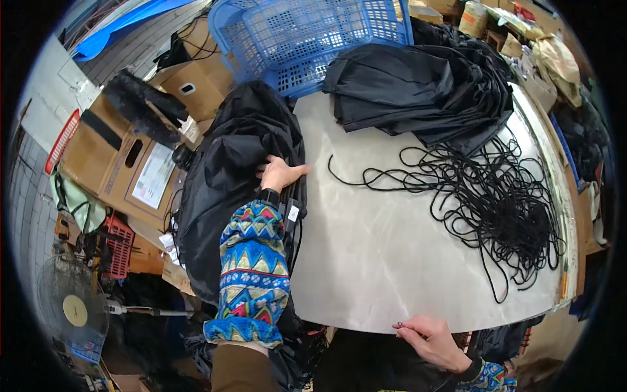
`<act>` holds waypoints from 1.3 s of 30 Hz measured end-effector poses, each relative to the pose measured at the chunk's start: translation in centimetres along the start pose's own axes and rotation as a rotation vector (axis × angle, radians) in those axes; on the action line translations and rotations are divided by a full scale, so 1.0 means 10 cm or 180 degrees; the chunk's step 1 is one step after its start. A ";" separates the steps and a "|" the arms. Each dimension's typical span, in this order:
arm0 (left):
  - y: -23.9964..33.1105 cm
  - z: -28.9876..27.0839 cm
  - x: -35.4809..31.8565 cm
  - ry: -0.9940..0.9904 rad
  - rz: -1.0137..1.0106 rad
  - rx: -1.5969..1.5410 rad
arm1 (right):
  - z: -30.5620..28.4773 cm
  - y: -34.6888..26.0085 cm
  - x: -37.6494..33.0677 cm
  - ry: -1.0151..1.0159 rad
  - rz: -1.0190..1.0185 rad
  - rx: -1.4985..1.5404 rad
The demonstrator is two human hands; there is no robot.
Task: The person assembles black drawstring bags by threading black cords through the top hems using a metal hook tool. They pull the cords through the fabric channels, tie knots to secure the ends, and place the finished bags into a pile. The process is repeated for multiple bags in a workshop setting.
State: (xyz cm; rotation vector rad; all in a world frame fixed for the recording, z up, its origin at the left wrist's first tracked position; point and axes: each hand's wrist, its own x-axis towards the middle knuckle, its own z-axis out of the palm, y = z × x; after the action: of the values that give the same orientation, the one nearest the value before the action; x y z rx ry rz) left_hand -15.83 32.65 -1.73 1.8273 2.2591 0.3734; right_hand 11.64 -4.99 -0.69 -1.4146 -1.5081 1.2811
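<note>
One heap of black fabric (pixel 225 176) hangs off the left edge of the pale surface (pixel 392 248); the left hand (pixel 279 173) lies on it, fingers (pixel 297 170) spread flat and pressing rather than gripping; the right hand (pixel 431 340) sits at the near edge, thumb and forefinger pinched shut on something small, perhaps a cord end; farther out lie a tangle of black cord (pixel 509 202), folded black cloth (pixel 418 91) and a blue plastic basket (pixel 313 36); cardboard boxes (pixel 130 157) stand left
</note>
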 end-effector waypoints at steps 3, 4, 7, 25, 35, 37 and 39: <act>0.01 -0.08 0.30 0.0169 0.0616 0.0382 | -0.04 -0.03 0.08 0.0105 -0.0082 -0.0011; -0.04 -0.12 0.40 0.0529 0.0830 0.0420 | -0.07 -0.01 0.09 0.0054 -0.0033 0.0049; -0.32 -0.38 0.56 0.1042 0.0578 -0.0072 | -0.12 -0.01 0.11 -0.0052 0.0166 0.0275; -0.28 -0.30 0.05 0.0665 0.0766 0.0181 | -0.10 0.01 0.08 -0.0103 0.0638 0.0808; -0.87 -1.88 -2.35 0.2093 0.0205 -0.3575 | -0.08 0.20 0.06 0.0130 0.0449 0.0501; -1.25 -2.29 -2.86 0.2837 -0.0444 -0.3180 | -0.06 0.19 0.05 0.0096 0.0509 0.0604; -1.77 -2.68 -3.39 0.3142 -0.0473 -0.3111 | -0.09 0.17 0.06 -0.0034 0.0706 0.0646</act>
State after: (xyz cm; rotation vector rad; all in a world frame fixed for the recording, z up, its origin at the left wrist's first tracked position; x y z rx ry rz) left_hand -33.71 -5.67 18.04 0.9842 1.9251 2.2228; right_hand 12.88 -4.41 -2.12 -1.4722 -1.2140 1.5310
